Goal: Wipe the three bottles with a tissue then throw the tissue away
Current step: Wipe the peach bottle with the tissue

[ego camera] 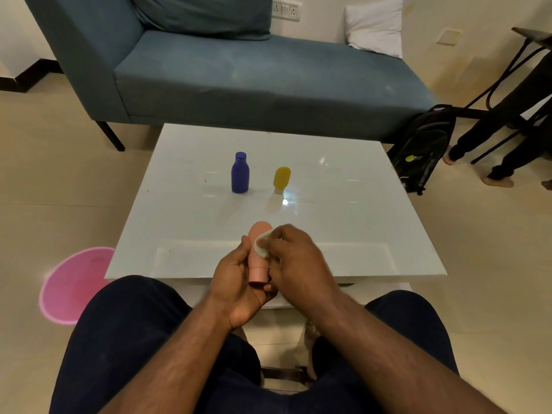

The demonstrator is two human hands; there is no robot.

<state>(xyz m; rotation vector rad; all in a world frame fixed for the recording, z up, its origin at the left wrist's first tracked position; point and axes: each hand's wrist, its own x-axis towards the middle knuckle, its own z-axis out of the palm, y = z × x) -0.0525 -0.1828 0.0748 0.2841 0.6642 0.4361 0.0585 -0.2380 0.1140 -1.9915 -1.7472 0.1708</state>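
Note:
My left hand point(239, 282) grips a pink bottle point(259, 234) over the near edge of the white table point(194, 222), its cap end pointing down into my palm. My right hand point(294, 258) presses a white tissue point(262, 244) against the bottle's right side. A blue bottle point(240, 173) stands upright near the table's middle. To its right a yellow bottle point(281, 178) stands on its pale cap. Both are well beyond my hands.
A pink round bin or basin point(70, 283) sits on the floor left of the table. A blue sofa point(239, 73) stands behind the table. A black backpack point(421, 147) leans at the right, near another person's legs point(501, 150).

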